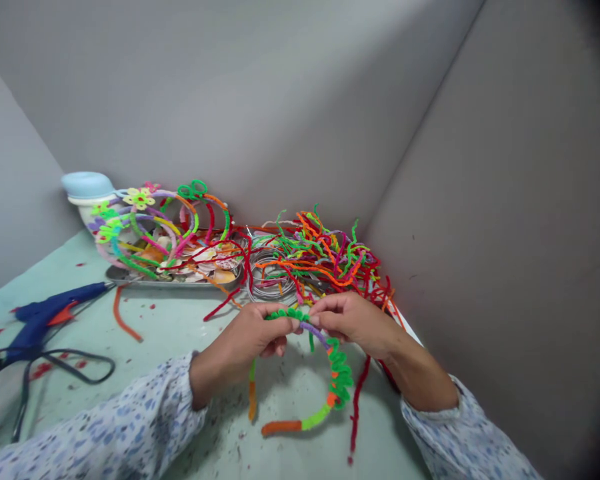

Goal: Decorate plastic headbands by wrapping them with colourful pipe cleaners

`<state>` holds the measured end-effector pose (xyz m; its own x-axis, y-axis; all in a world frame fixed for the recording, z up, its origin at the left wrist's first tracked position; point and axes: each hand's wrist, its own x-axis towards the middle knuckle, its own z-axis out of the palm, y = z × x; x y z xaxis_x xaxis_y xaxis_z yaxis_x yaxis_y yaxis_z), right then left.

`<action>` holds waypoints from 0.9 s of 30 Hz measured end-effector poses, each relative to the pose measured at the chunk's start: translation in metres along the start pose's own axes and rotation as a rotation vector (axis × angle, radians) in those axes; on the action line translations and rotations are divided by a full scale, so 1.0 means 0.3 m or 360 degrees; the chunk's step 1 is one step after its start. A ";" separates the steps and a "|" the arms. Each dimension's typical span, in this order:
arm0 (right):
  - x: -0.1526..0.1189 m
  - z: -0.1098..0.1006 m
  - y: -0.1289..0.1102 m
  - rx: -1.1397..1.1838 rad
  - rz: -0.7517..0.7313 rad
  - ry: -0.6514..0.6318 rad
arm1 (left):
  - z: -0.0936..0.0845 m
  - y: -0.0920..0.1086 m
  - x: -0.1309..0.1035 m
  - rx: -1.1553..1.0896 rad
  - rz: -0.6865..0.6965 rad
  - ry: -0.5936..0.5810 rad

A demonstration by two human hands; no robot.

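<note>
A headband [316,419] wrapped in orange, lime and purple fuzzy stem curves below my hands, its ends toward me. Wavy green pipe cleaner [339,375] runs along its right side over orange wrapping. At the top of the curve, my left hand [253,337] pinches the band and a looped green pipe cleaner [291,313] between thumb and fingers. Close on its right, my right hand [353,321] pinches the green pipe cleaner at the band with thumb and index finger. The fingers hide part of the band's top.
A metal tray [180,285] holds shells, with decorated headbands [155,217] over it. Behind my hands lie wire coils [270,283] and a pipe cleaner pile [325,247]. A blue glue gun [45,313] with a black cord is at left, before a white-and-blue container [87,190]. Grey walls stand behind and right.
</note>
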<state>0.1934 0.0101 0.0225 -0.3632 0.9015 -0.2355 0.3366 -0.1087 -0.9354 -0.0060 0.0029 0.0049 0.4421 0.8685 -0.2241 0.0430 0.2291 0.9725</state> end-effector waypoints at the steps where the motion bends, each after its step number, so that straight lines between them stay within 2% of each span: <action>1: -0.003 0.005 -0.005 -0.0042 -0.0020 0.0042 | 0.001 0.000 0.001 0.0007 -0.0016 0.0009; 6: -0.017 0.035 -0.035 -0.0119 -0.0036 0.0207 | 0.007 0.008 0.003 -0.0033 -0.0018 0.0026; 11: -0.017 0.055 -0.039 -0.0071 -0.0090 0.0288 | 0.012 0.021 -0.001 -0.0021 -0.0011 0.0038; 19: -0.025 0.063 -0.017 -0.0165 -0.0201 0.0337 | 0.015 0.012 0.000 -0.0179 -0.0056 -0.0044; 27: -0.037 0.065 -0.038 -0.0132 -0.0127 0.0278 | 0.015 0.008 -0.005 -0.0224 -0.0026 -0.0099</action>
<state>0.1768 -0.0069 0.0306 -0.2376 0.9657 -0.1052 0.3860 -0.0056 -0.9225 -0.0024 0.0000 0.0078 0.4973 0.8362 -0.2311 -0.0737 0.3062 0.9491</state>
